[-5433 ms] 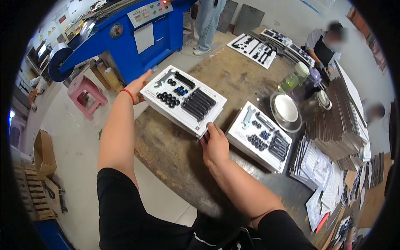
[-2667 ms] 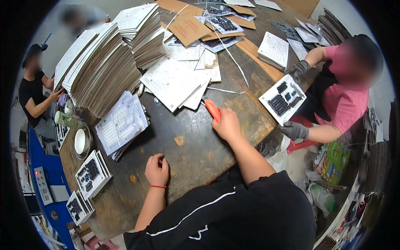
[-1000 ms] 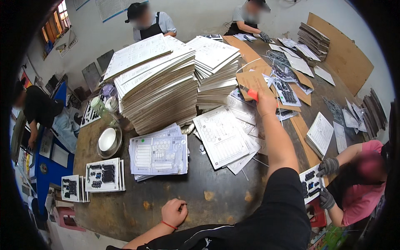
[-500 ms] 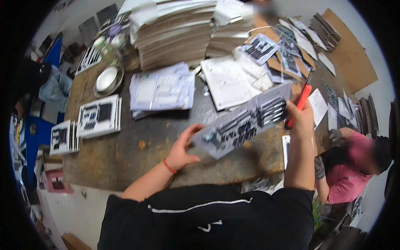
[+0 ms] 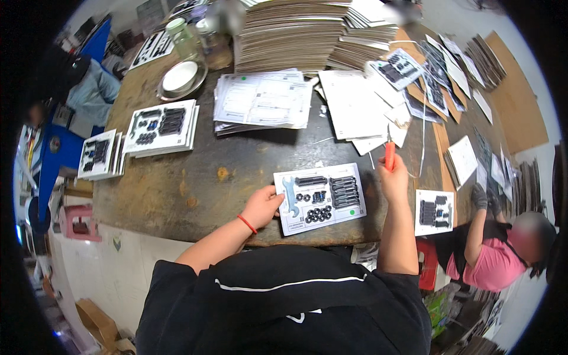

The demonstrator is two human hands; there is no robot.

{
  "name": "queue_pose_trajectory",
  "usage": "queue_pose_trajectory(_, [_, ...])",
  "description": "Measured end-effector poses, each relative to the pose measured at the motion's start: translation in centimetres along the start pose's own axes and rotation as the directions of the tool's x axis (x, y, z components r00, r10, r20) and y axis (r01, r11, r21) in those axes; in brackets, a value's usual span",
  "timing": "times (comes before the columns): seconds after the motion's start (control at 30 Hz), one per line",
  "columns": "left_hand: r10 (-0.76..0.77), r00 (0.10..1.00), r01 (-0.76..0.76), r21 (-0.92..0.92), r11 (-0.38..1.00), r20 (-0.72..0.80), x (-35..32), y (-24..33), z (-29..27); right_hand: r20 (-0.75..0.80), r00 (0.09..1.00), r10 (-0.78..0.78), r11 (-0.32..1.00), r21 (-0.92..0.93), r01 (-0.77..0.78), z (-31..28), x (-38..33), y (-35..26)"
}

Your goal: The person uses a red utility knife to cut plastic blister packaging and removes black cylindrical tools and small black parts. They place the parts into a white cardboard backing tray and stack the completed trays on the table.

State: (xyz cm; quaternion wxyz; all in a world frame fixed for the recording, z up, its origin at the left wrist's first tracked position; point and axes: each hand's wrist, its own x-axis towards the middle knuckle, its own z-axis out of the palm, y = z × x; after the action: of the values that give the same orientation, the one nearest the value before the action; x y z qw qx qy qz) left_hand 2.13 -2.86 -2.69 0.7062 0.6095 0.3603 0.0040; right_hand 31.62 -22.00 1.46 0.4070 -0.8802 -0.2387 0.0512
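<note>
A white card pack of hardware (image 5: 322,229) lies nearly flat at the near side of the table. On it are a grey spanner (image 5: 290,196), a block of black bolts (image 5: 345,192) and several black round pieces (image 5: 318,214). My left hand (image 5: 264,207) grips the pack's left edge, its fingertips partly hidden. Off the pack's right edge, my right hand (image 5: 395,178) is closed round a red-handled tool (image 5: 389,156) with a thin, pointed metal tip. The tool points away from me; its exact kind is unclear.
Stacked similar packs (image 5: 163,127) stand at left, beside a white bowl (image 5: 180,77). Behind are printed sheets (image 5: 263,100) and a tall cardboard stack (image 5: 290,35). Loose packs (image 5: 397,68) and white strapping lie right. Another pack (image 5: 434,213) is near a gloved co-worker (image 5: 494,251).
The pack has come down from a raised, tilted hold to nearly flat. My right hand has left it and moved left, keeping the red-handled tool; my left hand now grips its edge.
</note>
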Motion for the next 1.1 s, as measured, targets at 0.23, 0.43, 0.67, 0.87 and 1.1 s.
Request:
queue_pose_trajectory(0.23, [0.117, 0.986, -0.037, 0.534, 0.845, -0.117, -1.3, 2.1, -3.1, -0.066, 0.977, 0.204, 0.955, -0.208, -0.213, 1.8, 9.4, 2.9])
queue_pose_trajectory(0.43, [0.151, 0.977, -0.089, 0.361, 0.928, -0.147, -3.0, -0.3, -4.8, -0.074, 0.963, 0.261, 0.894, -0.358, -0.269, 4.6, 12.0, 1.5])
queue_pose_trajectory(0.67, [0.181, 0.976, -0.122, 0.381, 0.917, -0.122, -2.1, -0.3, -5.0, 0.010, 0.957, 0.289, 0.920, -0.281, -0.275, 4.6, 13.9, 2.9])
queue_pose_trajectory(0.87, [0.165, 0.986, -0.168, 0.216, 0.962, 0.032, 0.1, 2.8, -2.9, 0.176, 0.943, 0.282, 0.959, -0.015, -0.284, 3.6, 13.2, 3.1])
queue_pose_trajectory(1.1, [0.150, 0.960, -0.150, -0.018, 0.989, 0.236, 1.9, 5.1, 1.0, 0.226, 0.909, 0.351, 0.617, 0.674, -0.406, 0.4, 6.9, 5.3])
